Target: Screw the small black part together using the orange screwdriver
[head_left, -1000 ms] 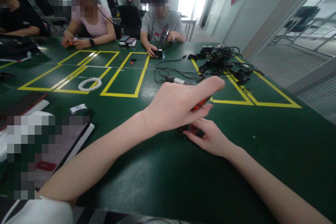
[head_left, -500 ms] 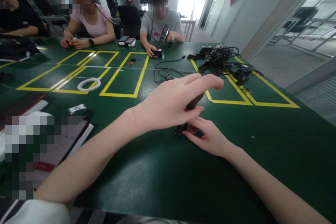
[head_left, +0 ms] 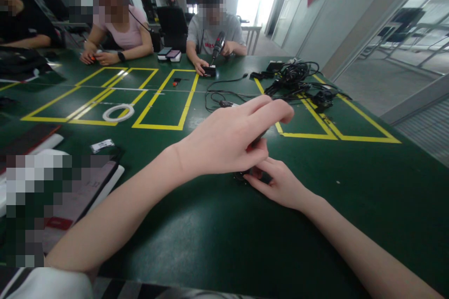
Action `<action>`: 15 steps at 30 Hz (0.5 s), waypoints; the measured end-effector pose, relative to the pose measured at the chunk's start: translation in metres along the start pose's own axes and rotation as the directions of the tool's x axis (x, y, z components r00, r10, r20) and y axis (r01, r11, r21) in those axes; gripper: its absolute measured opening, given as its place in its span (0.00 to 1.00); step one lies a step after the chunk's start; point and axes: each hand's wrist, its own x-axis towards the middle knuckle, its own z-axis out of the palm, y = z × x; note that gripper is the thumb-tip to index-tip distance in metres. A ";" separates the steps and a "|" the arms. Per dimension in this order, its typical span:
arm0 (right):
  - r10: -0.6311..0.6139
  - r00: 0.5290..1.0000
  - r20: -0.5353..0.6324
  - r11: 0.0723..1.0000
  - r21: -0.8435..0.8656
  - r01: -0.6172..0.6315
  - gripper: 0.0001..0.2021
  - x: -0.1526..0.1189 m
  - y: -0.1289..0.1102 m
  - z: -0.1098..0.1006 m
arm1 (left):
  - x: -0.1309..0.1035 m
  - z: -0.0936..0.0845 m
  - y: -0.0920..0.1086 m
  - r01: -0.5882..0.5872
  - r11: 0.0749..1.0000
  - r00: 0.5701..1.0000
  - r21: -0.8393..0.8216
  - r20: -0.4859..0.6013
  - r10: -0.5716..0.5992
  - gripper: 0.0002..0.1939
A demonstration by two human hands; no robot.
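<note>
The red-and-black handle [head_left: 258, 137] shows only as a dark, rounded stretch with a bit of red, because the left hand [head_left: 228, 140] covers nearly all of it. It is above the worktop [head_left: 365, 205], its near side framed by the curled left fingers, which are closed around it; the forefinger bends over the top. Just below, a small dark part [head_left: 240, 176] sits low at the worktop, its shape mostly hidden. The right hand [head_left: 280, 184] reaches it with thumb and forefinger slightly parted; whether they grip it I cannot tell.

Beyond the hands, a tangle of black cables [head_left: 294, 74] covers part of the yellow tape outlines [head_left: 157, 127], and one loose cable trails behind the left hand. A white ring [head_left: 109, 118] lies across other yellow lines to the left, with a small white packet [head_left: 102, 145] nearer. Across the worktop, a co-worker holds a power drill [head_left: 219, 45] tip-down at a black box [head_left: 209, 72].
</note>
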 end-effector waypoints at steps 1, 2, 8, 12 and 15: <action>0.005 1.000 0.006 1.000 -0.005 -0.005 0.04 0.000 0.000 0.000 | 0.000 0.000 0.000 -0.005 1.000 1.000 -0.016 -0.003 0.005 0.20; 0.007 1.000 0.011 1.000 -0.010 -0.007 0.04 0.000 0.000 -0.001 | 0.000 0.001 0.000 -0.007 1.000 1.000 -0.028 -0.009 0.007 0.21; 0.001 1.000 0.013 0.999 -0.032 -0.001 0.04 -0.002 0.001 -0.001 | 0.000 0.002 -0.001 0.025 1.000 1.000 -0.013 -0.013 -0.025 0.19; -0.005 1.000 0.005 1.000 -0.030 0.005 0.06 -0.002 0.001 0.000 | 0.000 0.002 -0.002 0.022 1.000 1.000 0.012 0.002 -0.022 0.16; -0.015 1.000 -0.008 1.000 -0.017 0.015 0.06 -0.002 0.002 0.001 | 0.000 -0.001 0.000 0.005 1.000 1.000 0.001 -0.006 -0.005 0.17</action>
